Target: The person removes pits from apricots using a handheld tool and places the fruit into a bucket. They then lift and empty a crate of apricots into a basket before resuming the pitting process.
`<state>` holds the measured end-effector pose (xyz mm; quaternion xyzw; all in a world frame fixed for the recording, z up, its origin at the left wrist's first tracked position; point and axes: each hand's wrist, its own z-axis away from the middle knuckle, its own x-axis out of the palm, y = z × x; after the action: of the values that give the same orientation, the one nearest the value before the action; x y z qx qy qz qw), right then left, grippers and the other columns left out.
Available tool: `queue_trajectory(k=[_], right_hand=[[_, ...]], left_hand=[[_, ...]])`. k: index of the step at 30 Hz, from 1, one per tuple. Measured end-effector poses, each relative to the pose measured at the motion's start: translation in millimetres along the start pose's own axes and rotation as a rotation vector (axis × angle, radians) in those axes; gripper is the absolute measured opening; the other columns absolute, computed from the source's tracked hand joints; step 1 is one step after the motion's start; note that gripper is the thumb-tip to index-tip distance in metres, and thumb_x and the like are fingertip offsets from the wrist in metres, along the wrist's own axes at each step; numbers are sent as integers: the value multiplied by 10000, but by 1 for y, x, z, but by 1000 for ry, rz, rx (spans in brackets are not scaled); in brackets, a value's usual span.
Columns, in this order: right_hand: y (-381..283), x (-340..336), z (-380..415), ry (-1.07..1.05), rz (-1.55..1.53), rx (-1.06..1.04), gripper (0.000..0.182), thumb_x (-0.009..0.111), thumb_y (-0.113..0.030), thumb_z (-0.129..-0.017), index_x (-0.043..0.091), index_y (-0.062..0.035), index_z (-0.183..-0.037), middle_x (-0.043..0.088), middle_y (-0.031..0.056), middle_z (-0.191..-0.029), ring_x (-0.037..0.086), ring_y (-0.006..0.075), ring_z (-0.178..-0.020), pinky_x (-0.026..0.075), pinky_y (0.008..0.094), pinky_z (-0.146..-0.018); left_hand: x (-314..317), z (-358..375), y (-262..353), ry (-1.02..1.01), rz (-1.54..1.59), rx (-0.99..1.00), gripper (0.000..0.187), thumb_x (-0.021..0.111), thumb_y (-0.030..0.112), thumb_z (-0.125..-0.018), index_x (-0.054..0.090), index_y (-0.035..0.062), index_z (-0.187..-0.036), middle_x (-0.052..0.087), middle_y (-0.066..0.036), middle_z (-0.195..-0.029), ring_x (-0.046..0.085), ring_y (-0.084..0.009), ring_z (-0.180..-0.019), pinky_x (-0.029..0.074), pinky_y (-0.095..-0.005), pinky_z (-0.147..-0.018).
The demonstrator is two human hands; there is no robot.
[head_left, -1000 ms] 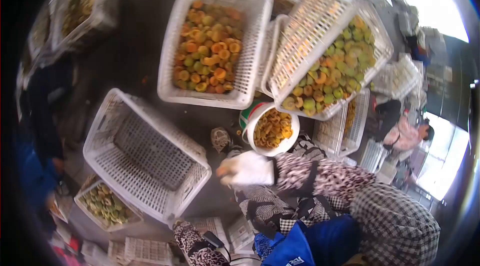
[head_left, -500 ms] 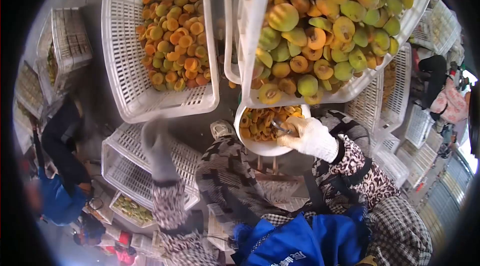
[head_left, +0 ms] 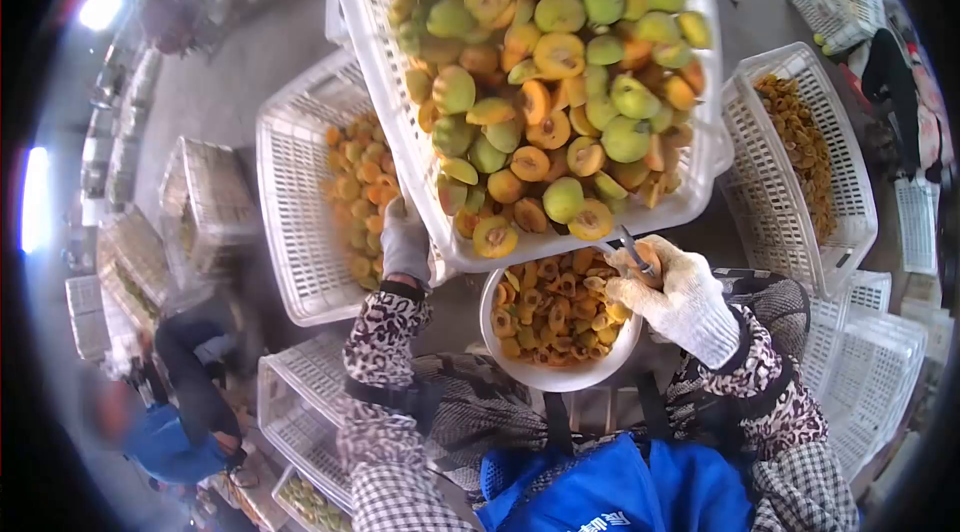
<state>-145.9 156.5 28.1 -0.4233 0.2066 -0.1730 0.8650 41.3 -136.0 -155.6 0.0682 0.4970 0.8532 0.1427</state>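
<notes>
My right hand point(head_left: 690, 302), in a white knitted glove, is closed around a small metal hand tool point(head_left: 632, 250) whose exact kind I cannot make out. It is over the right rim of a white bucket point(head_left: 565, 379) holding cut orange fruit pieces point(head_left: 560, 307). My left hand point(head_left: 406, 244), in a grey glove, is between a left crate point(head_left: 300, 202) of halved apricot-like fruit and the outer side of a raised white crate point(head_left: 560, 252). Its fingers are partly hidden and blurred. Green and orange fruit point(head_left: 560, 82), some halved, fills the raised crate.
A crate of brown-orange pieces point(head_left: 795, 152) stands at right, near stacked crates point(head_left: 870, 372). More crates point(head_left: 300, 382) lie at lower left. A person in blue point(head_left: 180, 432) is at far left; another person's dark-clothed legs point(head_left: 885, 82) show at far right.
The view has swung, moving the full crate left in frame. My left hand has moved up from the lower-left crates to beside the raised crate. My right hand keeps the tool near the bucket.
</notes>
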Motion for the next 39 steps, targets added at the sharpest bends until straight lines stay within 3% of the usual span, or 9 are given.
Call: queue_trajectory(k=[4,11,17,23,29,32,36,37,39], right_hand=[[8,-13,15,106,27,-110,250,727,-146,-809,665,-42,-1027,672,30,-802,597,71,-686,502,244,-673],[10,-47,13,59,-132,15,363,694,-291,-815,633,-11,-1037,655,71,-734,629,130,-596,516,282,-603],[-29,-63,-53,382,132,-206,566,637,-369,-832,515,18,-1227,651,122,-722,642,198,-585,523,319,-608],[-9,-21,-121,716,710,-470,536,671,-325,-842,492,-110,-1299,642,215,-997,651,350,-872,515,442,-768],[-37,26,-106,718,899,-708,466,673,-235,-844,524,-183,-1283,610,152,-992,649,362,-794,539,438,-651],[-29,43,-103,537,1035,-964,467,699,-181,-830,545,-167,-1270,632,116,-1006,654,340,-777,538,422,-644],[-41,49,-121,34,486,-485,533,700,-178,-849,518,-2,-1318,638,205,-1174,617,196,-1057,459,281,-919],[-26,49,-135,48,404,-643,521,697,-173,-844,528,1,-1305,660,182,-1098,619,190,-1023,467,298,-898],[-38,59,-122,145,381,-493,509,708,-182,-837,544,-2,-1284,659,135,-1060,613,186,-978,472,295,-869]], left_hand=[[22,45,52,239,-82,576,234,583,15,-931,562,2,-1163,614,-93,-1116,580,-166,-1008,463,-298,-926],[75,97,98,-42,-558,969,177,666,95,-858,640,19,-1016,645,-150,-984,643,-277,-877,512,-351,-802],[142,149,91,-483,-1129,1238,330,711,309,-793,653,99,-1041,602,-130,-1164,519,-338,-1169,419,-477,-980],[153,102,14,-420,-1107,1757,412,705,435,-696,658,165,-1004,545,-134,-1270,439,-382,-1235,326,-627,-1042],[138,98,25,-246,-1056,1295,543,686,489,-749,587,231,-1217,475,-170,-1385,349,-460,-1327,120,-677,-1109],[118,141,82,-650,-1539,913,824,658,517,-781,385,168,-1476,319,-206,-1516,81,-455,-1449,69,-670,-1127],[31,122,113,-838,-1259,1034,461,671,360,-806,611,167,-1220,460,-174,-1406,300,-412,-1390,319,-511,-1112],[-2,114,111,-628,-839,1049,322,678,210,-781,664,137,-1095,513,-122,-1360,449,-349,-1299,451,-441,-1009],[-67,77,117,-500,-940,1126,256,659,161,-791,673,170,-1047,624,-113,-1191,581,-271,-1124,502,-388,-925]])
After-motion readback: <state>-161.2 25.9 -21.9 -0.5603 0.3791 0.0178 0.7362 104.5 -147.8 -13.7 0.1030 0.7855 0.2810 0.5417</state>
